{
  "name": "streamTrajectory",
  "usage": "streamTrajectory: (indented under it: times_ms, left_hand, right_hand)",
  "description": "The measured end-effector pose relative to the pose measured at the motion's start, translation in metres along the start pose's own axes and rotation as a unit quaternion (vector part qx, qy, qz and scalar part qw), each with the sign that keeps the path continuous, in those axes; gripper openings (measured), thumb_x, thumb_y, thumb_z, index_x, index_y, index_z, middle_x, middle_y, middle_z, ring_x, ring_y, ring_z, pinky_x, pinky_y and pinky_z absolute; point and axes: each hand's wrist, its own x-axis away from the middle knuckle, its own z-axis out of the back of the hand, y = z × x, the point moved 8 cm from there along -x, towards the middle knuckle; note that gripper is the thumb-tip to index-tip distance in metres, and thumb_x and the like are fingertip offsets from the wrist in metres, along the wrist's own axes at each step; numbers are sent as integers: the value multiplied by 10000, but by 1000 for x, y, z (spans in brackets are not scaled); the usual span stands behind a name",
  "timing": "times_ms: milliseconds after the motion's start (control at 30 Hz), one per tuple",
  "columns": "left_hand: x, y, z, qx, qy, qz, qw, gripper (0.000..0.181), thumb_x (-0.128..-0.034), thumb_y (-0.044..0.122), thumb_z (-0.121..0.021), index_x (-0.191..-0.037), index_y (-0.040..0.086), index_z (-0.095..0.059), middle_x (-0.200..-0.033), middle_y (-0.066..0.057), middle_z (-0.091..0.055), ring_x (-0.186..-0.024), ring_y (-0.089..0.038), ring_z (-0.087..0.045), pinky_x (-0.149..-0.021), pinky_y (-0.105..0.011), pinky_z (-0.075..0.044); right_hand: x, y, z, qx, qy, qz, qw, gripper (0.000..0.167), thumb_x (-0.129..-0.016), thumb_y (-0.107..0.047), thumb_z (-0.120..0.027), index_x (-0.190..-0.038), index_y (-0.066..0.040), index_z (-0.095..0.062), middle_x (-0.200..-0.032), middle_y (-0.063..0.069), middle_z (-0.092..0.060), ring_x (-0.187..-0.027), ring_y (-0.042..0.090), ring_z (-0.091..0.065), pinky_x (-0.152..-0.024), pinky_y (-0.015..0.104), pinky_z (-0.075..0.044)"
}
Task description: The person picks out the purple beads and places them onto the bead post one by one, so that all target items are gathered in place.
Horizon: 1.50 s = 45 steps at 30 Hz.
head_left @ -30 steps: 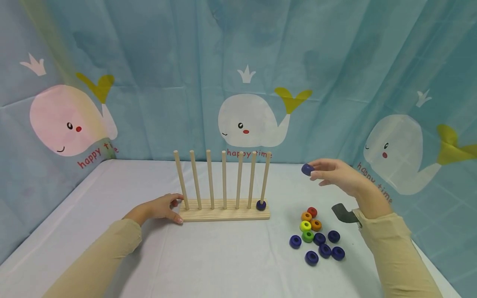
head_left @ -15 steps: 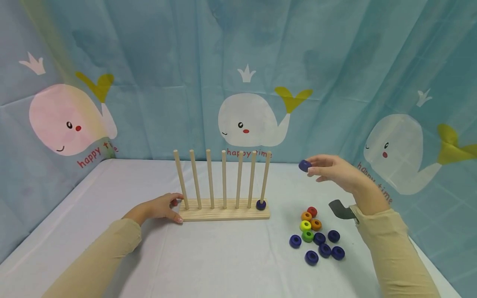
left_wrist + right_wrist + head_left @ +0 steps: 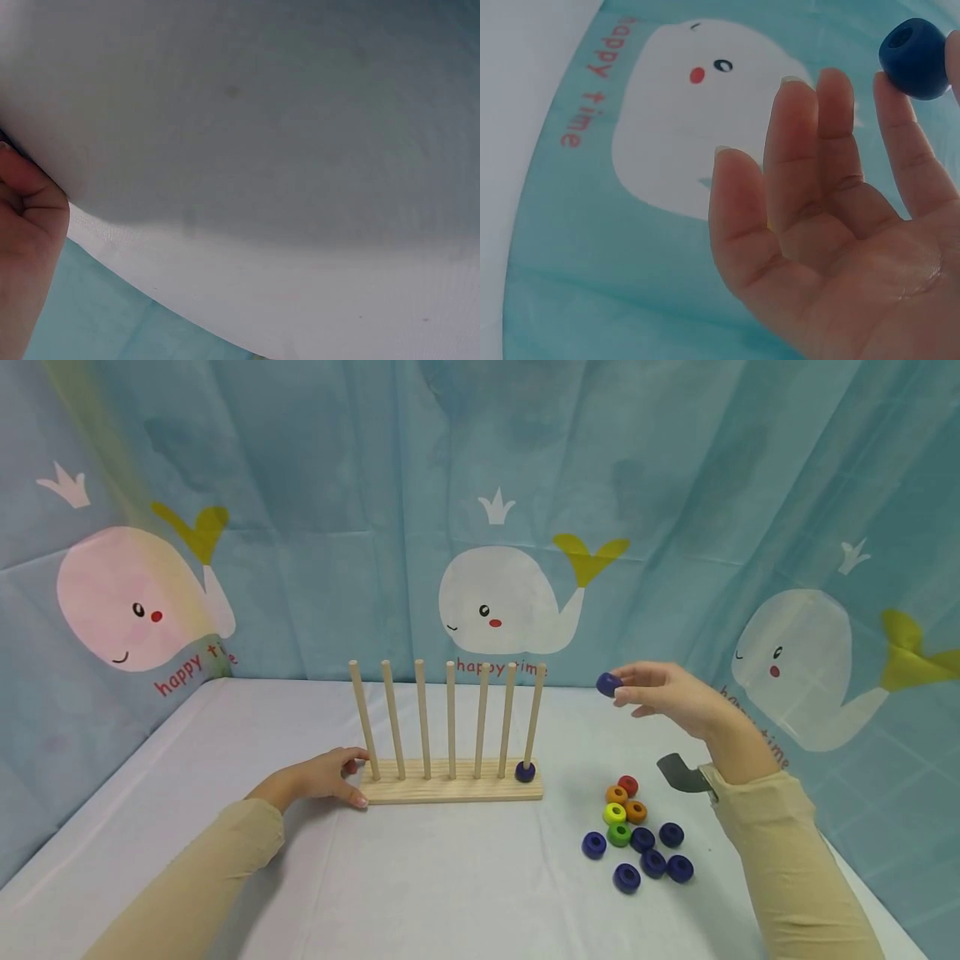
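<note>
A wooden peg rack with several upright pegs stands on the table. One dark blue bead sits at the bottom of its rightmost peg. My left hand holds the rack's left end, thumb at the front and fingers toward the back. In the left wrist view only part of that hand shows. Raised to the right of the rack, my right hand pinches another blue bead between thumb and index finger. The right wrist view shows this held bead, its hole visible, with the other fingers spread apart from it.
Right of the rack lie loose beads: a red one, two orange, a yellow, a green and several dark blue. Behind the white table hangs a blue whale-print curtain.
My right hand has risen a little and shifted slightly left with the blue bead. The left hand and the rack stay where they were.
</note>
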Motion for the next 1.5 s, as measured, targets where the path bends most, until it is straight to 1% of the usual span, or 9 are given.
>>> streamTrajectory:
  times_ms: [200, 467, 733, 833, 900, 1067, 1167, 1367, 1500]
  left_hand:
    - [1, 1, 0, 52, -15, 23, 10000, 818, -762, 207, -844, -1366, -103, -390, -1188, -250, -468, -1119, -395, -431, -987, -573, -340]
    - [0, 0, 0, 45, -3, 78, 10000, 844, -754, 221, -850, -1375, -107, -383, -1205, -266, -471, -1150, -418, -428, -1003, -581, -329]
    - [-3, -2, 1, 19, 17, 79, 10000, 873, -740, 248, -861, -1380, -104, -383, -1199, -250, -476, -1142, -404, -433, -1004, -576, -331]
    - [-2, -2, 0, 51, 28, 107, 9999, 866, -739, 240, -862, -1383, -92, -388, -1198, -232, -477, -1137, -386, -435, -1002, -568, -334]
    - [-2, -1, 0, 43, 12, 47, 10000, 857, -742, 230, -860, -1378, -98, -389, -1186, -234, -474, -1121, -386, -435, -992, -568, -338]
    - [-1, 2, 0, 78, 0, -40, 10000, 846, -745, 213, -858, -1373, -107, -391, -1175, -235, -471, -1109, -388, -435, -982, -566, -340]
    - [-1, 1, -1, 94, 1, -14, 10000, 852, -747, 220, -856, -1381, -103, -387, -1193, -236, -469, -1127, -390, -433, -990, -566, -338]
    - [-1, -1, -1, 57, 1, 20, 10000, 860, -745, 236, -857, -1383, -98, -386, -1200, -239, -470, -1139, -400, -432, -994, -571, -335]
    - [-1, -1, -1, 17, 8, 28, 10000, 858, -744, 238, -858, -1380, -97, -389, -1196, -234, -472, -1131, -394, -436, -992, -570, -337]
  right_hand:
    - [-3, -6, -1, 127, 10, 4, 9999, 426, -988, -176, -566, -1322, 73, -475, -1148, 146, -623, -1091, 307, -551, -915, 366, -471]
    - [-9, -12, -4, 133, -5, 53, 9999, 435, -988, -174, -565, -1334, 71, -470, -1188, 181, -609, -1103, 318, -551, -916, 366, -468]
    - [-14, -17, -5, 105, 51, 78, 9999, 432, -972, -171, -588, -1323, 60, -488, -1145, 143, -622, -1039, 258, -555, -905, 370, -470]
    - [-16, -20, -7, 77, 48, 94, 9999, 438, -972, -171, -589, -1326, 64, -484, -1148, 153, -622, -1054, 283, -550, -910, 376, -470]
    - [-17, -21, -8, 65, 45, 87, 9999, 444, -969, -173, -595, -1329, 62, -484, -1174, 168, -612, -1071, 296, -543, -915, 380, -469]
    - [-20, -23, -10, 41, 49, 44, 10000, 452, -965, -165, -602, -1338, 58, -479, -1229, 200, -579, -1085, 292, -538, -913, 372, -468]
    - [-22, -26, -12, 54, 54, 67, 9999, 449, -969, -165, -597, -1338, 60, -477, -1231, 213, -572, -1082, 297, -536, -910, 369, -471]
    - [-27, -34, -16, 42, 66, 170, 9998, 427, -966, -171, -603, -1313, 55, -500, -1197, 172, -592, -1071, 269, -536, -920, 385, -467]
    - [-30, -36, -19, 15, 91, 163, 9998, 418, -964, -171, -609, -1306, 48, -510, -1205, 170, -593, -1095, 301, -531, -934, 408, -454]
